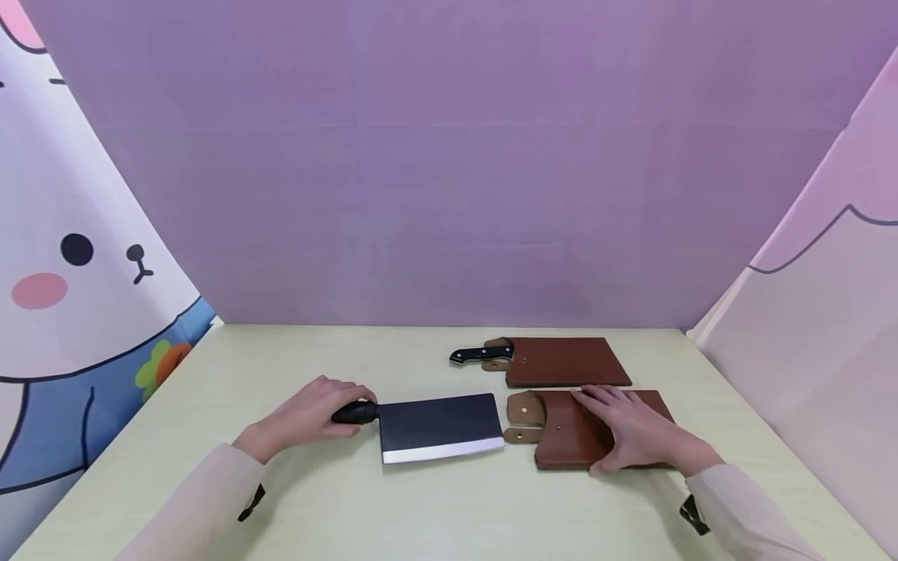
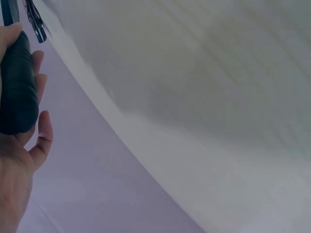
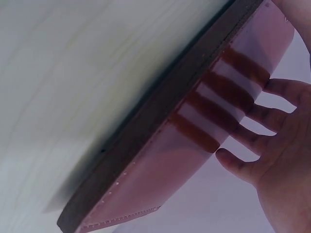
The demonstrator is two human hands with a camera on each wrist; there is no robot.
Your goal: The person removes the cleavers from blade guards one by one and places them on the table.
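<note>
My left hand [image 1: 314, 413] grips the black handle [image 2: 18, 87] of a cleaver [image 1: 442, 425]. The broad dark blade, with a bright silver edge toward me, points right, its front end close to the strap tabs of a brown leather knife sheath [image 1: 567, 440]. Across that sheath spreads my right hand [image 1: 634, 428], thumb at the near edge and fingertips at the far edge, holding it. In the right wrist view the fingers are mirrored in the glossy leather [image 3: 146, 182]. Two unfastened tabs with snaps stick out at the sheath's left end.
Behind lies a second brown sheath [image 1: 564, 362] with a knife in it, its black riveted handle [image 1: 480, 354] poking out to the left. The pale wood-grain table [image 1: 309, 506] meets a purple backdrop [image 1: 449, 171]. Printed cloth [image 1: 91, 327] hangs at the left.
</note>
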